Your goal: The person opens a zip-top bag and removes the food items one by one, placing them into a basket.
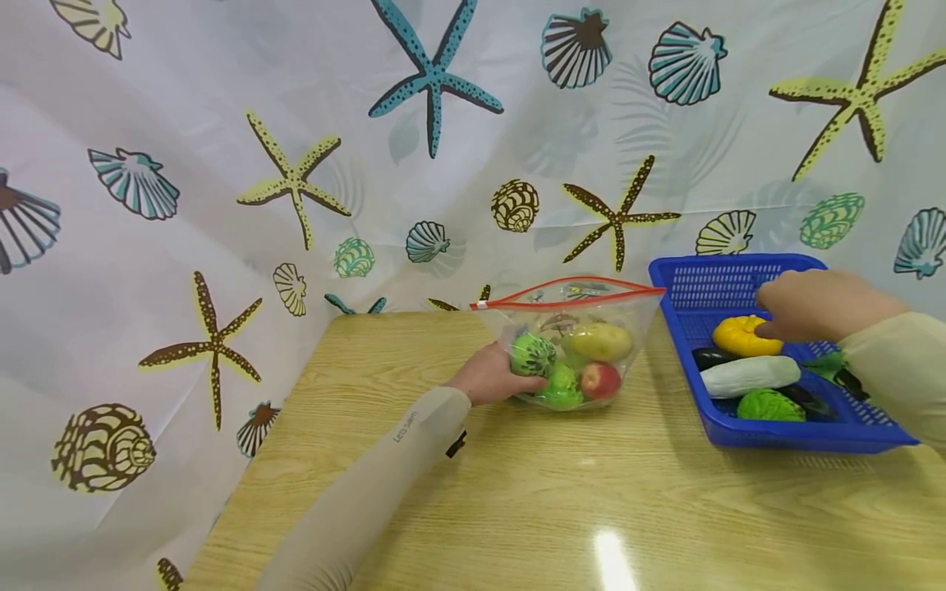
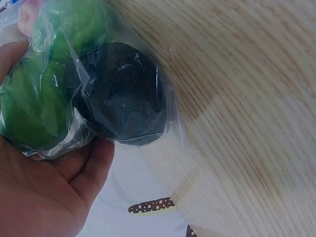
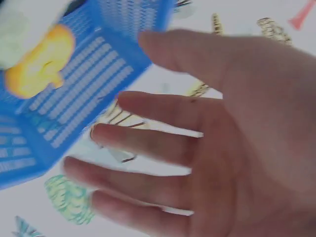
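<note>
A clear zip bag with a red top edge stands on the table. Inside are a mottled green round item, a yellow potato-like one, a bright green one and a red apple-like fruit. My left hand grips the bag's left side, thumb in front. The left wrist view also shows a dark round item in the bag. Over the blue basket, my right hand is beside a yellow pumpkin; its spread fingers hold nothing in the right wrist view.
Along with the pumpkin, the basket holds a long white vegetable, a green cabbage and several dark eggplant-like items. The wooden table meets a hanging cloth printed with shells and starfish at its back and left.
</note>
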